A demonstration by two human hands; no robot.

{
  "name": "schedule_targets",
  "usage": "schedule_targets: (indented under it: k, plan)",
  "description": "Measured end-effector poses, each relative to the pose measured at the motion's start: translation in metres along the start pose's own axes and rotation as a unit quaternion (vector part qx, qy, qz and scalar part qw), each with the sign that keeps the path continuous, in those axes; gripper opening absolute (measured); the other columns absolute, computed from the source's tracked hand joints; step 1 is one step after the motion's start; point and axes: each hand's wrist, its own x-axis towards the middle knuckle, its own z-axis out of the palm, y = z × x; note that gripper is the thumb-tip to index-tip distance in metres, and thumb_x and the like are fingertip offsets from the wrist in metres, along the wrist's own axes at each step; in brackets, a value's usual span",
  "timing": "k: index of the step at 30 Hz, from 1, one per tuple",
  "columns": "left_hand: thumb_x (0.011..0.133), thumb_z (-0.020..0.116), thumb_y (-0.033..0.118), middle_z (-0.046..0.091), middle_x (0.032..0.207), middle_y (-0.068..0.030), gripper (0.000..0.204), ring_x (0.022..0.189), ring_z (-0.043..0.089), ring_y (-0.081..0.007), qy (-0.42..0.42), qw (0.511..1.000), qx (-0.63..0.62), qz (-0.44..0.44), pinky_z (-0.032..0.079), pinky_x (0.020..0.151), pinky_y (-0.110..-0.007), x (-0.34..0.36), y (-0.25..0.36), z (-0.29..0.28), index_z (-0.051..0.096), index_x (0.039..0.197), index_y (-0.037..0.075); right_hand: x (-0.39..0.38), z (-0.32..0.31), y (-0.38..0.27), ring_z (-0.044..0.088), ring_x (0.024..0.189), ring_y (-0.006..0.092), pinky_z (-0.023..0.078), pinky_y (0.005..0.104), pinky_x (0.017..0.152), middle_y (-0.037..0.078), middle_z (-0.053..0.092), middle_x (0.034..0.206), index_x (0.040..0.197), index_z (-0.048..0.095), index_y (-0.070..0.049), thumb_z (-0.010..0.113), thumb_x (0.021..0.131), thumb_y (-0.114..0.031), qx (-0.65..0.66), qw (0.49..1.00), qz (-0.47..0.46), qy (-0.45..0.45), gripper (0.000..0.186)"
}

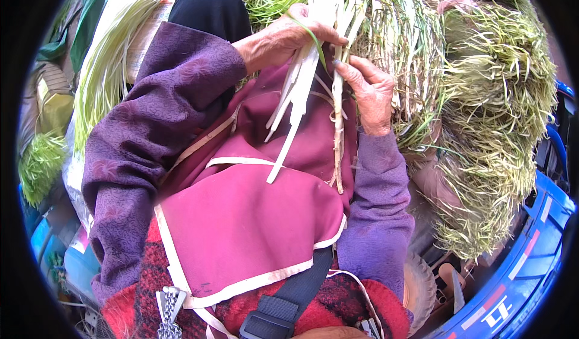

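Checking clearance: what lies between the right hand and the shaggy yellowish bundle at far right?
In the head view, another bundle of long green and white stalks lies between the right hand and the shaggy yellowish bundle.

A bold white mark stands on the blue panel; print on the sack is too small to read.

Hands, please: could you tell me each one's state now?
Left hand: closed, holding pale stalks.
Right hand: partly closed, thumb against browner stalk; grip unclear.
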Motion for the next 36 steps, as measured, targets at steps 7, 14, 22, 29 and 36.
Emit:
schedule_targets:
  k: [7, 14, 22, 29, 36]
  plan:
    - [0.074, 0.069, 0.011, 0.064, 0.086, -0.0049, 0.021, 0.077, 0.06, -0.0111, 0.034, 0.999, 0.02, 0.022, 0.048, 0.07, -0.023, -0.004, 0.009, 0.004, 0.064, 0.092, 0.0, -0.001, 0.008, 0.021, 0.059, 0.072, 0.0108, 0.047, 0.0226, 0.066, 0.007, 0.063, 0.083, 0.09, 0.063, 0.004, 0.06, 0.078, 0.002, 0.329, 0.928, -0.018, 0.174, 0.013]
    - [0.076, 0.064, 0.009, 0.064, 0.08, -0.0116, 0.019, 0.069, 0.062, -0.0171, 0.051, 0.995, -0.082, -0.018, 0.052, 0.065, -0.03, 0.007, 0.01, 0.003, 0.063, 0.09, -0.004, -0.023, -0.018, 0.016, 0.057, 0.088, 0.0223, 0.05, 0.0373, 0.08, 0.009, 0.059, 0.095, 0.094, 0.056, -0.004, 0.058, 0.079, -0.009, 0.536, 0.838, -0.005, 0.1, 0.015]
    - [0.072, 0.066, 0.007, 0.062, 0.073, -0.0074, 0.013, 0.063, 0.06, -0.0158, 0.143, 0.988, -0.037, 0.045, 0.053, 0.061, -0.027, 0.002, 0.02, 0.011, 0.062, 0.081, -0.002, -0.126, -0.045, 0.003, 0.046, 0.103, 0.0316, 0.032, 0.0501, 0.098, 0.01, 0.051, 0.107, 0.107, 0.053, -0.004, 0.059, 0.078, -0.001, 0.566, 0.811, -0.074, 0.126, 0.029]
    - [0.07, 0.07, 0.007, 0.062, 0.073, -0.0088, 0.015, 0.065, 0.062, -0.0183, 0.125, 0.99, -0.01, 0.057, 0.053, 0.06, -0.028, 0.0, 0.02, 0.011, 0.062, 0.079, -0.001, -0.199, -0.077, 0.014, 0.052, 0.094, 0.0222, 0.042, 0.0365, 0.074, 0.009, 0.057, 0.105, 0.103, 0.056, -0.002, 0.059, 0.081, -0.008, 0.441, 0.857, -0.054, 0.262, 0.023]
    - [0.071, 0.072, 0.01, 0.063, 0.073, -0.0116, 0.018, 0.063, 0.064, -0.0188, 0.071, 0.994, -0.043, 0.075, 0.054, 0.055, -0.029, 0.003, 0.021, 0.009, 0.062, 0.079, -0.003, -0.173, -0.096, 0.027, 0.058, 0.071, 0.0117, 0.046, 0.0239, 0.063, 0.011, 0.064, 0.082, 0.091, 0.062, 0.004, 0.064, 0.08, -0.007, -0.347, 0.908, 0.15, 0.179, 0.016]
